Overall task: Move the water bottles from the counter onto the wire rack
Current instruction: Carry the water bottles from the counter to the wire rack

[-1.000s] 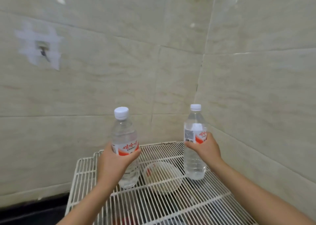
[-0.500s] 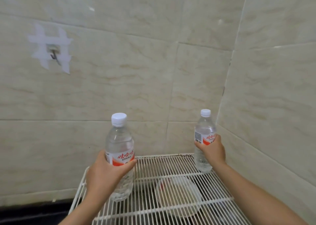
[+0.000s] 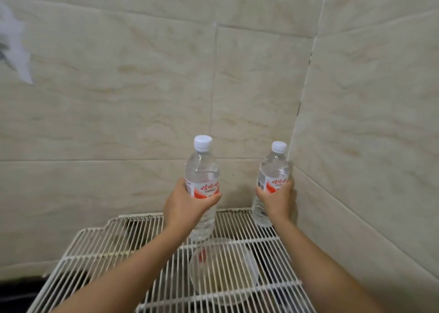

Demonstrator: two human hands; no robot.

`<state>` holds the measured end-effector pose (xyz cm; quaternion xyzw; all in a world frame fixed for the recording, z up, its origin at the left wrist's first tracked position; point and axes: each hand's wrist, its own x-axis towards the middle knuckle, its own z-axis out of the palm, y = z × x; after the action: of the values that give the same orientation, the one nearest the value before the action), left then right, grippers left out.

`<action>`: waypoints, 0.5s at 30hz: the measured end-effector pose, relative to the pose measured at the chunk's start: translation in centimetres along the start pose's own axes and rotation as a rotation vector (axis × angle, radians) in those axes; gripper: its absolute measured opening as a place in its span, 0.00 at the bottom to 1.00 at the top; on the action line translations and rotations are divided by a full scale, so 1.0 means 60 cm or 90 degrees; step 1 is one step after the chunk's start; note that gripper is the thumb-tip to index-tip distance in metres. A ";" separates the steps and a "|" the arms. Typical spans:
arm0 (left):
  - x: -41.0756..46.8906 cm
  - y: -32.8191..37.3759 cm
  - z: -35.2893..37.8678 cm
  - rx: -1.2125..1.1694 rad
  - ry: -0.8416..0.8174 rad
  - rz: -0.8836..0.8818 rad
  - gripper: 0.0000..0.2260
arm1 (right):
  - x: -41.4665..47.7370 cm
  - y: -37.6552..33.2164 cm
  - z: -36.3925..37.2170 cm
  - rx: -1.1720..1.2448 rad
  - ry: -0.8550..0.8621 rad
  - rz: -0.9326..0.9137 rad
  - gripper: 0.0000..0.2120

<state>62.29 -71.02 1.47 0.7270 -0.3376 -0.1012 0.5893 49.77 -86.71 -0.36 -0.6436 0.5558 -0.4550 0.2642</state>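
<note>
Each hand, left (image 3: 187, 205) and right (image 3: 276, 200), has fingers clamped mid-label on a clear white-capped plastic water bottle, left (image 3: 202, 170) and right (image 3: 273, 167), upright for stable seating on the white wire rack (image 3: 118, 246).

- 2 bottles: one (image 3: 202, 170) mid-rack, one (image 3: 273, 170) at back right corner
- 2 hands: left (image 3: 187, 205), right (image 3: 276, 198), one bottle each
- 1 rack (image 3: 118, 241)
- 1 bowl (image 3: 223, 270) under rack

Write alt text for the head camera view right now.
Two hands each hold an upright water bottle over a white wire rack in a tiled corner: left hand on the left bottle, right hand on the right bottle.
</note>
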 end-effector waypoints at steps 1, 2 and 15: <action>0.004 0.001 0.014 -0.001 -0.009 0.002 0.24 | -0.003 -0.003 0.001 0.000 -0.006 0.003 0.39; 0.008 0.003 0.032 0.000 -0.018 0.003 0.24 | -0.002 -0.001 0.001 -0.003 -0.014 0.005 0.39; 0.065 0.013 0.193 0.047 -0.054 -0.003 0.28 | 0.013 0.015 -0.010 -0.019 -0.046 -0.042 0.38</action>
<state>58.65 -82.61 -0.15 0.7440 -0.3642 -0.1207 0.5471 48.82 -87.59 -0.60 -0.6814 0.5313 -0.4315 0.2591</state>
